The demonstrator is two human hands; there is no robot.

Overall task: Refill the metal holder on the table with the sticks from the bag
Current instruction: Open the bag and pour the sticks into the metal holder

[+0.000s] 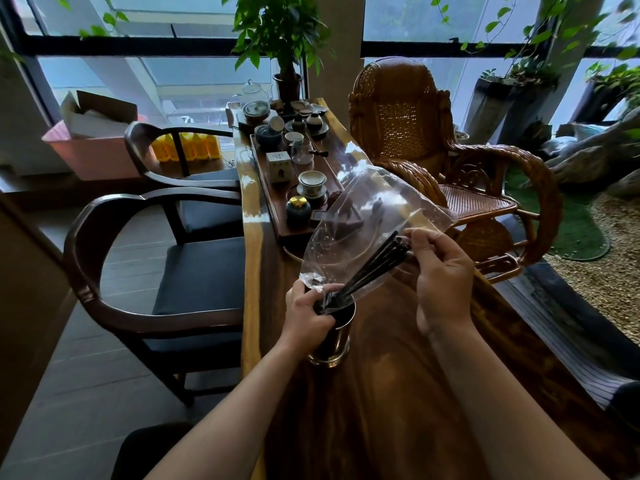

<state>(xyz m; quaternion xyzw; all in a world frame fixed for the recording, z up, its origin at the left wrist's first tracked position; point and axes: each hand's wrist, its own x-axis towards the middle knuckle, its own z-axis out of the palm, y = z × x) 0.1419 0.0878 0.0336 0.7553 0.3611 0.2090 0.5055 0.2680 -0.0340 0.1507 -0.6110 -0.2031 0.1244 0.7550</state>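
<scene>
Two bare forearms are reaching forward from the bottom of the view, over the wooden table (398,393).

Left hand (308,315) is wrapping around the rim of the metal holder (334,337), fingers closed on it and apparently also pinching the lower corner of the bag (367,216) against the rim. Likely reason: steadying the holder so it is not tipping while the load is coming in, and keeping the bag mouth aimed into the opening.

Right hand (440,268) is sitting up and to the right of the left hand, fingers closed in a pinch on the upper ends of the sticks (374,268) through the clear plastic. The bag is rising beyond that hand, slack and see-through.

The sticks are running as a dark bundle on a slant, from the right hand's fingertips down to the holder under the left hand. Their lower ends are already entering the mouth; upper ends are inside the bag. The slant seems to be guiding them to slide down.

Holder is standing upright on the table, just below the left hand.

Beyond both hands, a tea tray (266,188) with cups is lying well apart, not involved.

Judgement: transfer is partway through; the bag is not yet pulled clear.
</scene>
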